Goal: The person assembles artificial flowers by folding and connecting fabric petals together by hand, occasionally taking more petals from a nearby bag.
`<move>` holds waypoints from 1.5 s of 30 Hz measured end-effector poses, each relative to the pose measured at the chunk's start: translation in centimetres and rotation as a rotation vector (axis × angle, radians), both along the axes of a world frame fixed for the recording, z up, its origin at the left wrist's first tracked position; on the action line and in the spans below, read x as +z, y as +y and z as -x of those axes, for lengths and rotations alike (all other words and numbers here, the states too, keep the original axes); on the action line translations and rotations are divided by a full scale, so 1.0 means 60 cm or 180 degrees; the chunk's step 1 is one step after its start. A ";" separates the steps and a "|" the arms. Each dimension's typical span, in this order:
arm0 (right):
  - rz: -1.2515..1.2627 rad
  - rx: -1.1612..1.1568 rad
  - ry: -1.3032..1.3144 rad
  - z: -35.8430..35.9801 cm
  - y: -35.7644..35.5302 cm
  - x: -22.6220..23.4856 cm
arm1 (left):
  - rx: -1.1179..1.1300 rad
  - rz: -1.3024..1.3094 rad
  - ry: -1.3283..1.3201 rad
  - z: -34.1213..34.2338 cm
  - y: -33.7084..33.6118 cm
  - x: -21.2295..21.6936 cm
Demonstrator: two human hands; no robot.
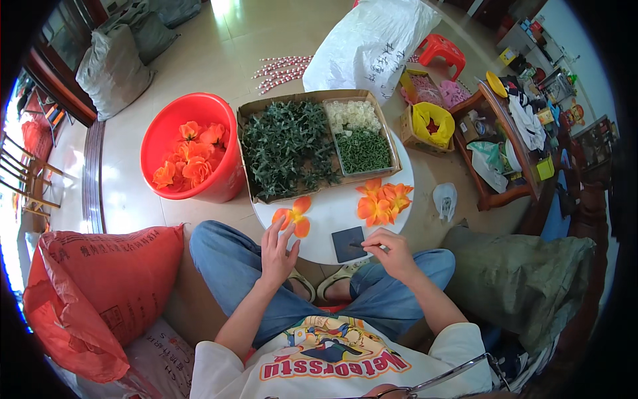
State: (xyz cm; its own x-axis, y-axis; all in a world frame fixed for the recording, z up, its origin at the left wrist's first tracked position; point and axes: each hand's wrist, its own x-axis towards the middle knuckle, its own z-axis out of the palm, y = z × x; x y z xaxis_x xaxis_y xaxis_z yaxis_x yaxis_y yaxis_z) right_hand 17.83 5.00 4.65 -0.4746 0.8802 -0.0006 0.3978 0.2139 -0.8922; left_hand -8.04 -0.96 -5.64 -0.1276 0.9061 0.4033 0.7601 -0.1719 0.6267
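Note:
My left hand (276, 256) has its fingers spread, with the fingertips at the lower edge of an orange-and-yellow fabric petal piece (301, 225) on the white round table (319, 251). Whether they touch it I cannot tell. My right hand (393, 255) is closed in a pinch on a small thin dark piece at the right edge of a dark square pad (345, 243). That piece is too small to name. Beyond the pad lies a cluster of orange petal pieces (382, 203). A cardboard tray (289, 199) on the table holds dark green artificial leaves (286, 146).
Inside the tray, a clear box holds whitish pieces (352, 116) and small green pieces (364, 151). A red bucket (149, 149) of orange flowers stands left. Sacks lie at both sides, red (126, 286) and green (518, 279). A white bag (365, 50) stands behind.

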 end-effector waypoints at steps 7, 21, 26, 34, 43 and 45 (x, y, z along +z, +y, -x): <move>-0.0308 -0.0080 0.0144 0.001 -0.007 -0.012 | -0.0006 0.0084 -0.0016 0.001 -0.005 -0.004; -0.0363 -0.0267 0.0162 0.003 -0.018 -0.034 | -0.0024 0.0174 0.0083 -0.002 0.000 -0.009; -0.0515 -0.0469 0.0381 0.009 -0.025 -0.034 | -0.0030 0.0192 0.0066 0.001 0.001 -0.011; -0.0630 -0.0443 0.0255 0.006 -0.020 -0.038 | -0.0029 0.0279 -0.0037 -0.002 0.007 -0.011; -0.0792 -0.0405 0.0239 0.006 -0.023 -0.048 | -0.0073 0.0190 -0.0053 -0.004 0.008 -0.011; -0.0776 -0.0416 0.0239 0.005 -0.023 -0.052 | -0.0090 0.0181 -0.0086 -0.005 0.009 -0.013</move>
State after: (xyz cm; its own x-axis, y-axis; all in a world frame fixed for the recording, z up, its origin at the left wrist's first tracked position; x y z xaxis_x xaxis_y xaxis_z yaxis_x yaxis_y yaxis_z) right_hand 17.50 3.65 1.56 -0.3478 0.9038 0.2495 0.3708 0.3770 -0.8488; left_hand -7.76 -0.43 -6.43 -0.1119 0.9308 0.3479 0.7381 -0.1566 0.6563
